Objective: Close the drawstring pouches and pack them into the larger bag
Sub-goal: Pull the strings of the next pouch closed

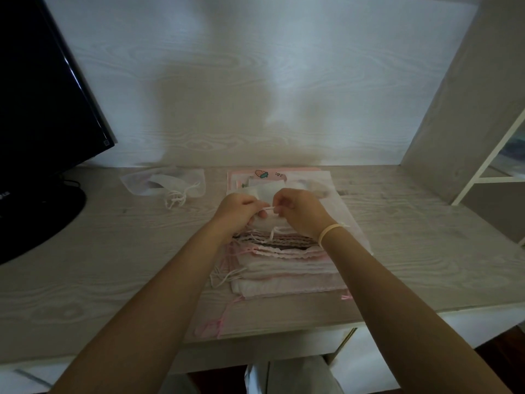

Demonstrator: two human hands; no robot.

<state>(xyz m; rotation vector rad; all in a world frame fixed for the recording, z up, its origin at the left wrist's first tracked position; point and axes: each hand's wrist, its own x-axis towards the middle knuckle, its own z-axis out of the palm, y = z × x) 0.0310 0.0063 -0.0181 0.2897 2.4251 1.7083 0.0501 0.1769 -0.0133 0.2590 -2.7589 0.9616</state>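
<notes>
Holding a small white pouch [265, 191] up over the desk [113, 251], the person has both hands close together in the middle of the view. The left hand [237, 210] and the right hand [298, 210] each pinch the thin drawstring [270, 209] that runs between them. The string lies sideways, from one hand to the other. The pouch sits just behind the fingers, on the far side from the person. Neither hand is closer to it; they share it evenly. So the pull that shuts the pouch likely has to go sideways, hands moving apart along the string.

Right under the hands lies a pile of pouches [284, 263], pink and white, with frilly tops and loose strings hanging off the left side. Behind the hands, a flat pink bag with a little picture on it [262, 174] lies on the desk. Whether this is the bigger bag for packing is hard to tell.

Off to the left, well apart from the pile, sits a see-through bag [164, 183] with white strings bunched at its front. A black monitor [42, 109] stands at the far left. A white shelf [483, 109] stands on the right.
</notes>
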